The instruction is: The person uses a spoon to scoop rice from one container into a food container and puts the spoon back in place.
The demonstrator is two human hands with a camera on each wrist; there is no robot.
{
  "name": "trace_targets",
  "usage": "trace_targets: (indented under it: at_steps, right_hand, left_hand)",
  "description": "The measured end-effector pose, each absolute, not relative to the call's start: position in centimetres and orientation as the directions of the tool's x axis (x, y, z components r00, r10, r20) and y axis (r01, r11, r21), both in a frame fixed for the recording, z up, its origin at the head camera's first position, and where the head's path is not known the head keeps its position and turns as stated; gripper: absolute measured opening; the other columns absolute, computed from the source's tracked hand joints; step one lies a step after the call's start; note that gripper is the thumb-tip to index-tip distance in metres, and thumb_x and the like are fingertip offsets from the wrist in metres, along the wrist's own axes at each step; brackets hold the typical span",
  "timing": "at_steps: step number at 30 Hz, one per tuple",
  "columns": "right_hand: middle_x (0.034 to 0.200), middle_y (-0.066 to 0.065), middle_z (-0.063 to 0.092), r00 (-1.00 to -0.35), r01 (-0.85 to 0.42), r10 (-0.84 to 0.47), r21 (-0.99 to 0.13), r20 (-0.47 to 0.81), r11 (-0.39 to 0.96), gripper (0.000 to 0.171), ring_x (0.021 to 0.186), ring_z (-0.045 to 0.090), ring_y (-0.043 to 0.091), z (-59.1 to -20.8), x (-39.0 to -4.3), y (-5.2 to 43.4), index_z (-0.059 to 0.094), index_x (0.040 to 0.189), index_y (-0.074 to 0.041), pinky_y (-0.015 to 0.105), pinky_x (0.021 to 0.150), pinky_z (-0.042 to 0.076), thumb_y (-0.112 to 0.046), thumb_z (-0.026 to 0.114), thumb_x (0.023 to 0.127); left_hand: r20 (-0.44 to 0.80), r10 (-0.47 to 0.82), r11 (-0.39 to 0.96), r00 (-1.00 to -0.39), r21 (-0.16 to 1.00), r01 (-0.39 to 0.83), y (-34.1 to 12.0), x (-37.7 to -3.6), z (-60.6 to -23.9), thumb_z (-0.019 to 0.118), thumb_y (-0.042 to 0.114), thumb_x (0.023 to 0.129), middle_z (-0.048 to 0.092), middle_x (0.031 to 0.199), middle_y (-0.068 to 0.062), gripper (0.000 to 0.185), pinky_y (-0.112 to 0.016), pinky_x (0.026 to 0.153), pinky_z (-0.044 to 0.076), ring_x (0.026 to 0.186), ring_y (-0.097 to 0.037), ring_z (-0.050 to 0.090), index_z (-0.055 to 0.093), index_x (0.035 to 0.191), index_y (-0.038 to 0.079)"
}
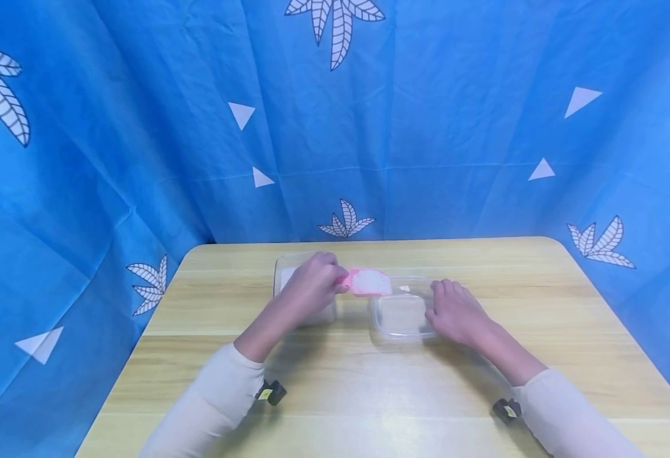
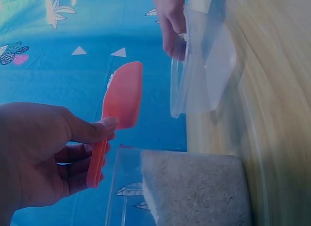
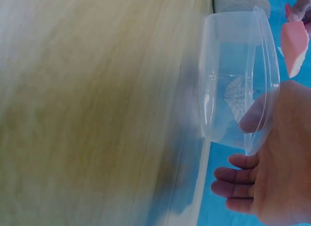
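A: Position of left hand (image 1: pixel 311 284)?
B: Above the rice box (image 1: pixel 306 299), on the tabletop (image 1: pixel 369 381). Grip clamped on the handle of a pink scoop (image 1: pixel 367 282); thumb pressed on top of the handle, remaining fingers curled beneath, as seen from the left wrist view.

A: Scoop status?
B: Held off the tabletop, blade pointing away from the rice box toward the empty tub (image 1: pixel 400 316). Blade loaded with white rice. Blade over the far rim of the empty tub on the side facing the rice box, as seen from the head view.

A: Rice box contents?
B: Clear, rectangular, filled with white rice. Standing flat on the tabletop, just beside the empty tub, not touching it as far as visible.

A: Position of right hand (image 1: pixel 455 312)?
B: At the side of the empty tub farthest from the rice box. Grip closed on the tub rim: thumb inside the wall, fingers outside, per the right wrist view.

A: Empty tub status?
B: Clear, round-cornered, open-topped, nothing visible inside. Resting on the tabletop.

A: Surroundings?
B: Light wood tabletop. Blue curtain (image 1: pixel 140 127) with white leaf and triangle print behind and beside it. Cream sleeves (image 1: pixel 220 394) on both arms.
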State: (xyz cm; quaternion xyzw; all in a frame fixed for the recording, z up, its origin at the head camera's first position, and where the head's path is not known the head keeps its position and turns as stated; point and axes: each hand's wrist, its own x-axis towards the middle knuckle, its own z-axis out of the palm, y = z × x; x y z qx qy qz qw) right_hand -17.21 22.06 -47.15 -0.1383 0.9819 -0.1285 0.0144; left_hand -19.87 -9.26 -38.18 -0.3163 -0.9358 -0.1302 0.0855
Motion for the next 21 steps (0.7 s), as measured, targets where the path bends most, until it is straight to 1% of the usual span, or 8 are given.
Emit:
trace_targets:
  at_steps: [5,8,11,14,18,21]
  right_hand:
    - [0.136,0.035,0.053,-0.960,-0.271,-0.278,-0.266,0.010,0.925,0.059,0.125,0.051,0.048,-47.0,-17.1,22.0,0.040,0.144,0.017,0.062,0.111,0.042,-0.023,0.050,0.101]
    - [0.137,0.035,0.052,-0.960,-0.271,-0.279,-0.264,0.007,0.926,0.059,0.126,0.051,0.048,-47.0,-17.1,22.0,0.040,0.144,0.017,0.063,0.111,0.042,-0.023,0.049,0.101]
    - [0.137,0.035,0.052,-0.961,-0.267,-0.276,-0.262,0.004,0.927,0.059,0.125,0.051,0.048,-47.0,-17.2,22.0,0.040,0.144,0.017,0.062,0.111,0.042,-0.023,0.049,0.101]
    - [0.137,0.035,0.052,-0.963,-0.261,-0.271,-0.265,0.000,0.928,0.060,0.126,0.051,0.048,-47.0,-17.2,22.0,0.039,0.144,0.017,0.063,0.111,0.041,-0.023,0.048,0.101]
    - [0.140,0.036,0.051,-0.964,-0.256,-0.267,-0.271,-0.003,0.928,0.060,0.129,0.050,0.049,-47.1,-17.2,22.0,0.039,0.145,0.016,0.063,0.113,0.040,-0.024,0.048,0.101]
    - [0.141,0.036,0.050,-0.964,-0.257,-0.267,-0.270,-0.001,0.928,0.060,0.130,0.049,0.050,-47.2,-17.3,22.0,0.039,0.146,0.016,0.064,0.114,0.039,-0.024,0.048,0.101]
  left_hand:
    - [0.247,0.593,0.762,-0.766,0.136,0.633,-8.8,-20.0,-38.5,0.082,0.020,0.090,0.065,0.085,-0.002,0.012,-0.026,0.075,0.050,0.083,-0.016,0.053,0.083,0.099,0.012]
    - [0.242,0.597,0.767,-0.765,0.107,0.633,-8.5,-20.0,-38.7,0.081,0.021,0.091,0.067,0.089,-0.003,0.014,-0.027,0.078,0.051,0.085,-0.017,0.055,0.082,0.100,0.011]
    - [0.231,0.602,0.775,-0.764,0.061,0.629,-8.3,-20.1,-38.8,0.079,0.023,0.093,0.069,0.093,-0.004,0.016,-0.027,0.082,0.053,0.088,-0.017,0.057,0.082,0.103,0.012]
    - [0.220,0.617,0.776,-0.756,-0.011,0.630,-8.2,-20.1,-38.9,0.077,0.024,0.094,0.071,0.096,-0.005,0.018,-0.027,0.084,0.054,0.090,-0.018,0.059,0.081,0.106,0.012]
    - [0.219,0.641,0.764,-0.735,-0.097,0.638,-8.0,-20.1,-39.1,0.077,0.023,0.094,0.073,0.099,-0.007,0.018,-0.028,0.084,0.054,0.092,-0.020,0.061,0.081,0.108,0.012]
    - [0.232,0.653,0.755,-0.721,-0.130,0.642,-7.9,-20.1,-39.1,0.078,0.019,0.094,0.073,0.100,-0.008,0.018,-0.029,0.083,0.054,0.093,-0.021,0.060,0.081,0.109,0.011]
